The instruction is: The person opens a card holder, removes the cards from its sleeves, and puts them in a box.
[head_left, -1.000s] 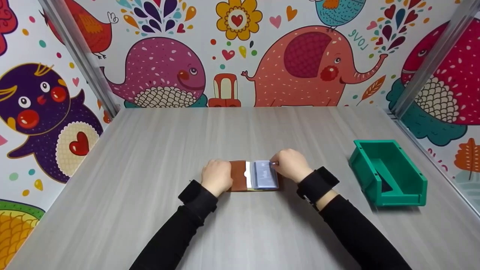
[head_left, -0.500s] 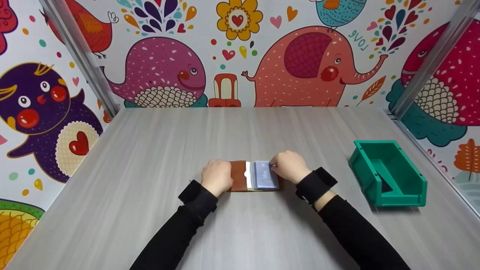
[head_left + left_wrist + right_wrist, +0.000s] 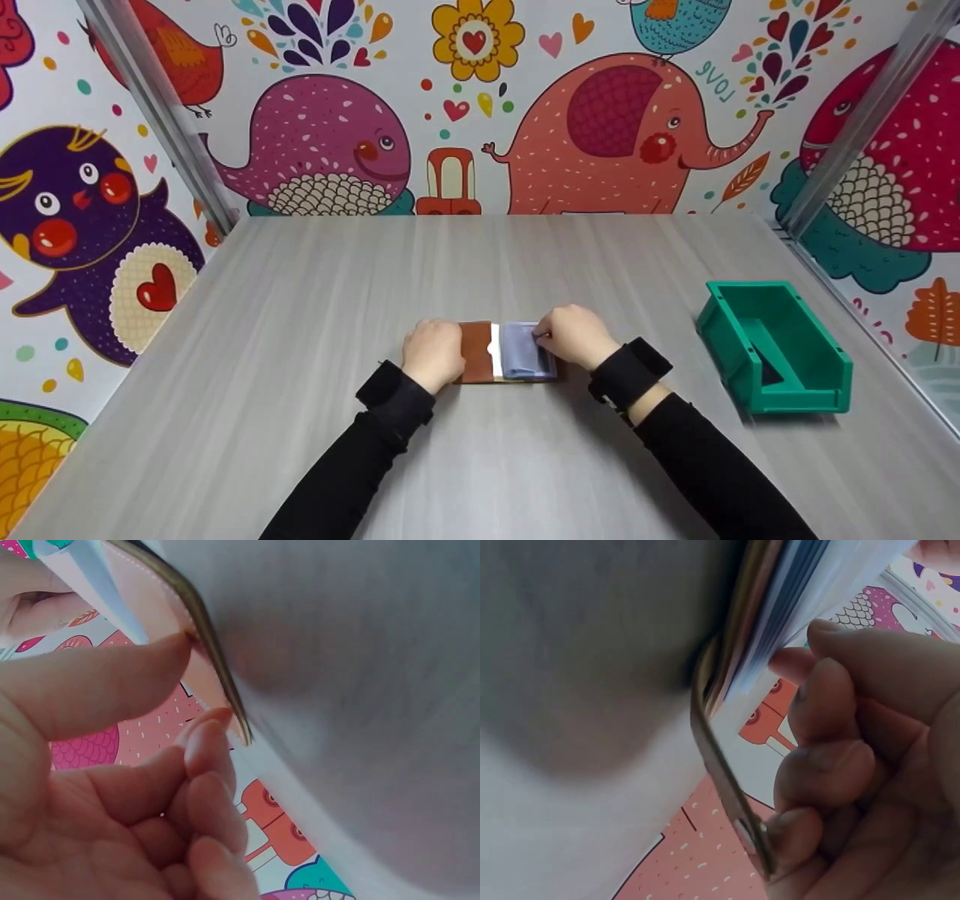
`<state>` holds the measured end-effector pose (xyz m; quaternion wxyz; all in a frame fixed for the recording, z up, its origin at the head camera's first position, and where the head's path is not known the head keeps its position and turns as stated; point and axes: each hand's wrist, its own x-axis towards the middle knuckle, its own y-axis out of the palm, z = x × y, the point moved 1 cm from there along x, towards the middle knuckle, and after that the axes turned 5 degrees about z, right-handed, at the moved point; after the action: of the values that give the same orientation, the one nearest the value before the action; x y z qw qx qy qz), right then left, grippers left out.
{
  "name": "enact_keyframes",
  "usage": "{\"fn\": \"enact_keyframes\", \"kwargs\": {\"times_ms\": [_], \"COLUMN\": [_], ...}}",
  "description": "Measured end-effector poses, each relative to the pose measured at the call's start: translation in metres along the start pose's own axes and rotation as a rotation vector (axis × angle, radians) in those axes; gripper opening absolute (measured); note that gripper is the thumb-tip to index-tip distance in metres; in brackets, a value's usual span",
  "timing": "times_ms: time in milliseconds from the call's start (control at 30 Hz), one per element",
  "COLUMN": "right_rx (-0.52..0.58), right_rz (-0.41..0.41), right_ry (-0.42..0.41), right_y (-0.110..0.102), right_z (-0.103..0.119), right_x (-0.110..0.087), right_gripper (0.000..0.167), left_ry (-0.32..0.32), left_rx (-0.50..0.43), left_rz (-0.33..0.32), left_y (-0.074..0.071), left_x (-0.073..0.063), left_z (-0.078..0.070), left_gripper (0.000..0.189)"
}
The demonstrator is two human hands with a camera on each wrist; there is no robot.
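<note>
A brown card holder (image 3: 475, 352) lies spread open on the table, a white card edge (image 3: 496, 351) showing near its fold. Its clear plastic sleeves (image 3: 517, 354) sit on the right side. My left hand (image 3: 433, 351) holds the left cover; in the left wrist view the thumb (image 3: 150, 671) presses the cover's inner face beside curled fingers. With thumb and forefinger, my right hand (image 3: 576, 336) pinches the right edge of a raised sleeve. The right wrist view shows the stacked sleeves (image 3: 795, 592) edge-on and a strap (image 3: 724, 765) with a metal snap, close to the lower fingers.
To the right stands a green plastic bin (image 3: 802, 400) with a dark flat piece (image 3: 770, 372) inside. The grey wood-grain table (image 3: 337, 270) ends at walls printed with cartoon animals.
My right hand has shifted slightly left, and the pinched sleeve has lifted and bent leftward toward the fold. My left hand stays in place on the cover.
</note>
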<state>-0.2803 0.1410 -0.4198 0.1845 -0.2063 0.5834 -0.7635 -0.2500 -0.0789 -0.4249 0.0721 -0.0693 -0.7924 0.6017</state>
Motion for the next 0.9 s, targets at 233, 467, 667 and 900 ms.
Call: {"fn": "enact_keyframes", "kwargs": {"times_ms": [233,467,667,900], "right_rx": [0.076,0.067,0.078,0.067], "right_rz": [0.038,0.016,0.036,0.032], "right_ry": [0.009,-0.032,-0.029,-0.027], "right_y": [0.002,0.005,0.006,0.007], "right_z": [0.007,0.012,0.015,0.017], "right_x": [0.001,0.003,0.004,0.004], "right_gripper": [0.015,0.013,0.016,0.018], "left_ry": [0.000,0.012,0.010,0.007], "left_rx": [-0.003,0.011,0.013,0.008], "left_rz": [0.007,0.000,-0.001,-0.003], "left_y": [-0.001,0.000,0.001,0.001], "left_x": [0.000,0.000,0.001,0.002], "left_z": [0.000,0.001,0.002,0.003], "left_gripper": [0.007,0.013,0.012,0.012]}}
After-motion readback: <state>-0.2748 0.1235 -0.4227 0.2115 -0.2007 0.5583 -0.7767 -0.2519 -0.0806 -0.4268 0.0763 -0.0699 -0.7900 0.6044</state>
